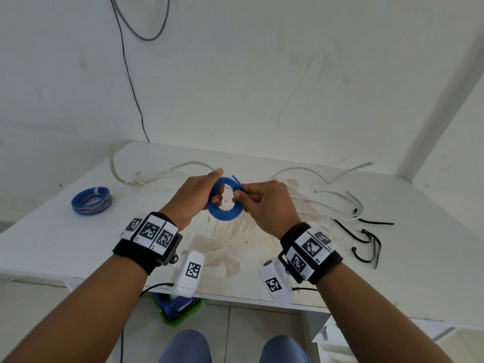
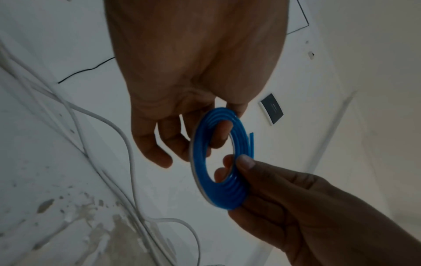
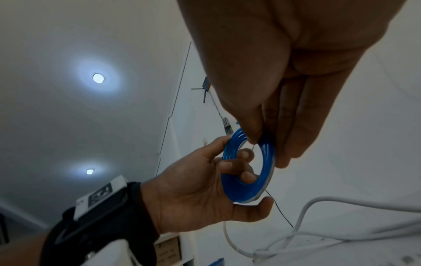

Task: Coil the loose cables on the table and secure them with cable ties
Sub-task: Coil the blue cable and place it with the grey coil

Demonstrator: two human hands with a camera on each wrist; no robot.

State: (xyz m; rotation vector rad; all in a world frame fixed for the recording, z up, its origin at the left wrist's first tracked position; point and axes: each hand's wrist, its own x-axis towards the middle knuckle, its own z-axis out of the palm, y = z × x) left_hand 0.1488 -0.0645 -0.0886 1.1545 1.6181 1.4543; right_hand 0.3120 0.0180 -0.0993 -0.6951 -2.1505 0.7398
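Holding the blue cable coil (image 1: 225,197) upright above the table (image 1: 78,239), I keep my left hand (image 1: 195,197) curled around its near side, fingers through the hole, while my right hand (image 1: 264,204) pinches the far rim beside the loose end. The turns, I judge, need a firm grip until a black cable tie (image 1: 366,244), lying well to my right, goes on.

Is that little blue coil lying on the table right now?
No, both hands, left hand and right hand, hold the blue coil up above the table.
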